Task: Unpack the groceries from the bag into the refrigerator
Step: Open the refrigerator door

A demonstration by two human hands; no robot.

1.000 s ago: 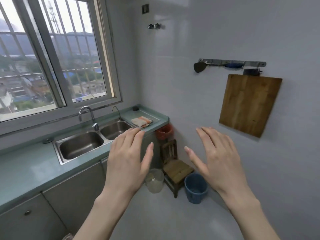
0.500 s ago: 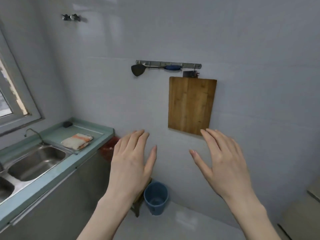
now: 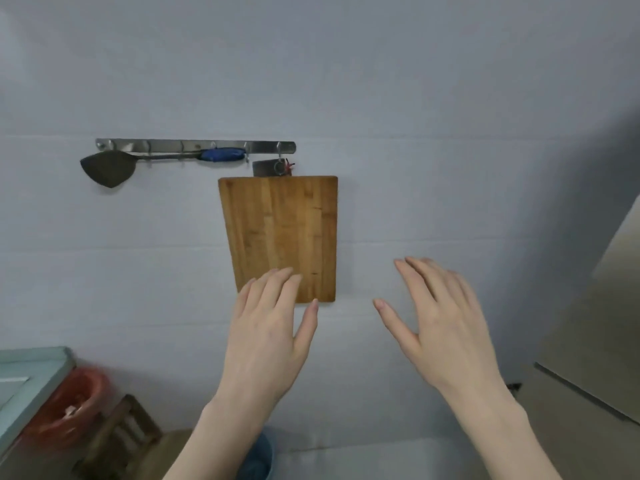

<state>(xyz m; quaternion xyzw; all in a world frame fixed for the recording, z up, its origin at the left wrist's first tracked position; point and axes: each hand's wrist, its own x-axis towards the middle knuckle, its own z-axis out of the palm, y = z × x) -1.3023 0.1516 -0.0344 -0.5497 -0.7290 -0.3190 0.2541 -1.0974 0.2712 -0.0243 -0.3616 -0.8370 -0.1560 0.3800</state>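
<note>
My left hand (image 3: 266,337) and my right hand (image 3: 440,327) are both raised in front of me, palms down, fingers spread, holding nothing. They hover before a white tiled wall. At the right edge stands a beige appliance (image 3: 595,323) with a dark seam across it, which looks like the refrigerator with its doors closed. My right hand is to the left of it, not touching. No grocery bag is in view.
A wooden cutting board (image 3: 280,230) hangs on the wall under a metal hook rail (image 3: 194,146) with a spatula (image 3: 110,168). Lower left: the teal counter's end (image 3: 31,372), a red bin (image 3: 69,403), a wooden chair (image 3: 121,441), a blue bucket (image 3: 256,462).
My view has swung to the right: the window and sink have left the frame, and the beige appliance has come in at the right. Both hands keep the same raised, spread pose.
</note>
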